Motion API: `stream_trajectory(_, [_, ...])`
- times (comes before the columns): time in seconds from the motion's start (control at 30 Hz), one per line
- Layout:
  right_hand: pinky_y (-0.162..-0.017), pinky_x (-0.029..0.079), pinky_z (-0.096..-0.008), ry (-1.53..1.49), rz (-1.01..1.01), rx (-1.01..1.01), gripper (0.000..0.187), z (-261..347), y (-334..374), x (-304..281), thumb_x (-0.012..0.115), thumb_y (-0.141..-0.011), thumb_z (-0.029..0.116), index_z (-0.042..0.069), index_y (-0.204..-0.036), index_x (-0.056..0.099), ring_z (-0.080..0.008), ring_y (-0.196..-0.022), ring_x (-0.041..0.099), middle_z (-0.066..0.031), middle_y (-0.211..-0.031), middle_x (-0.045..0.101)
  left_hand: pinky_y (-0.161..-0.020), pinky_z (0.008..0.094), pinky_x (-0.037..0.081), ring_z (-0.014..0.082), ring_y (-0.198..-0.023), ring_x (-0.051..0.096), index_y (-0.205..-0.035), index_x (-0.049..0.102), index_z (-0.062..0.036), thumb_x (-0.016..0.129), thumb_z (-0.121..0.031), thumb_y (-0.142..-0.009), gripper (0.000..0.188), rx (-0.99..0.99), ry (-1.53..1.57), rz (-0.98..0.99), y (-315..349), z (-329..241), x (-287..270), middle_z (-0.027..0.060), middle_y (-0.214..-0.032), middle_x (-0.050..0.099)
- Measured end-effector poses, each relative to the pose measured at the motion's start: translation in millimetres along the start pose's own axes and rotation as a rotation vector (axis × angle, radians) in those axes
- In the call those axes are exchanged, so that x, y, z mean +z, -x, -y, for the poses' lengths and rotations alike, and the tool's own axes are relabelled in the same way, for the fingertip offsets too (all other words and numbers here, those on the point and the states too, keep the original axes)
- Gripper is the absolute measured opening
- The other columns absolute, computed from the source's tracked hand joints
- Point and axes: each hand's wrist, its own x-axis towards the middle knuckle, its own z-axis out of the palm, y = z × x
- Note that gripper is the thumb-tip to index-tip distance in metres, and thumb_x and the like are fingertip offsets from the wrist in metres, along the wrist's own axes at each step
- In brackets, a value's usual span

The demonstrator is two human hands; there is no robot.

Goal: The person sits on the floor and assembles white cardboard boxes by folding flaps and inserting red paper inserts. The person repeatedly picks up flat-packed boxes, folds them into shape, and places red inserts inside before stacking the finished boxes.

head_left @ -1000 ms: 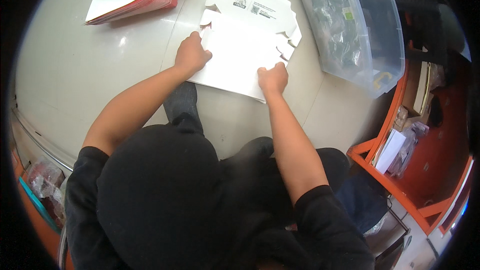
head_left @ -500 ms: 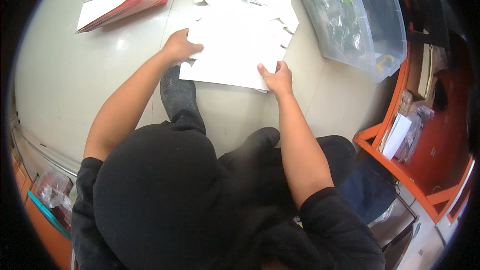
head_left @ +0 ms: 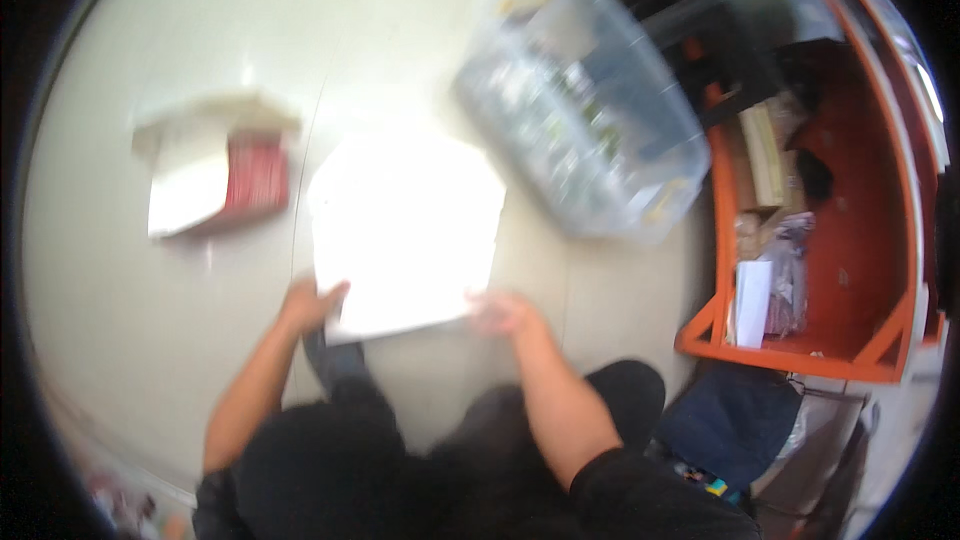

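A white flat cardboard box blank (head_left: 405,235) lies in front of me, washed out by bright light, perhaps with more sheets beneath it. My left hand (head_left: 308,306) grips its near left corner, thumb on top and fingers hidden below. At the near right corner, my right hand (head_left: 503,314) pinches the edge; it is smeared by motion. To the far left stands a stack of red-edged folded card pieces (head_left: 258,175), with a white panel (head_left: 188,195) facing me and a beige flap behind.
A clear plastic bin (head_left: 590,110) of bagged items stands on the pale floor (head_left: 400,30) at the far right. Beyond it is an orange shelf frame (head_left: 800,365) holding cardboard, plastic bags and a white sheet (head_left: 752,302). Dark blue cloth (head_left: 730,420) lies near my right knee.
My view has swung up, so hands, blank, stack and bin all sit lower in the picture and more of the bin shows. Both hands keep their hold on the blank.
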Motion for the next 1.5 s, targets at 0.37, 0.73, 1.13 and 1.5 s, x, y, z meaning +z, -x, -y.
stream_trajectory(0.37, [-0.068, 0.047, -0.0251, -0.390, 0.280, -0.096, 0.023, 15.0, 175.1, -22.1, 0.075, -0.094, 0.009, 0.007, -0.110, 0.060, -0.0121, -0.085, 0.048, -0.0018, -0.099, 0.059, -0.070, 0.0378, 0.057, 0.0230, -0.084, 0.069, -0.115, 0.064, 0.0060, 0.076, -0.007, -0.083, 0.037, -0.276, 0.782, 0.035, 142.0, -116.3, -24.3, 0.0130, -0.100, 0.071])
stream_trajectory(0.73, [-0.060, 0.050, -0.0232, 0.323, -0.065, -0.361, 0.025, 28.2, 238.7, 0.7, 0.082, -0.087, 0.017, 0.010, -0.104, 0.067, -0.0100, -0.075, 0.056, 0.0012, -0.093, 0.061, -0.064, 0.0332, 0.051, 0.0162, -0.074, 0.061, -0.104, 0.060, -0.0054, 0.080, -0.002, -0.078, 0.033, -0.351, 0.890, -0.070, 140.4, -134.1, -12.6, 0.0049, -0.092, 0.064])
stream_trajectory(1.13, [-0.083, 0.057, -0.0487, 0.937, -0.830, -0.878, 0.021, -27.7, 221.8, 58.2, 0.069, -0.090, 0.018, 0.003, -0.103, 0.066, -0.0390, -0.091, 0.071, -0.0181, -0.101, 0.070, -0.074, 0.0468, 0.052, 0.0376, -0.084, 0.066, -0.093, 0.054, -0.0044, 0.060, -0.004, -0.087, 0.008, 0.358, -0.314, -0.573, 171.7, -172.9, 47.4, 0.0169, -0.088, 0.063])
stream_trajectory(1.5, [-0.084, 0.059, -0.0496, 1.293, -0.678, -0.916, 0.017, -59.7, 244.5, 117.6, 0.057, -0.096, 0.016, 0.003, -0.104, 0.063, -0.0389, -0.099, 0.069, -0.0216, -0.104, 0.066, -0.081, 0.0507, 0.055, 0.0334, -0.092, 0.071, -0.104, 0.059, -0.0071, 0.056, -0.012, -0.095, 0.011, 0.359, -0.725, -0.335, 199.8, -183.0, 33.4, 0.0141, -0.097, 0.065])
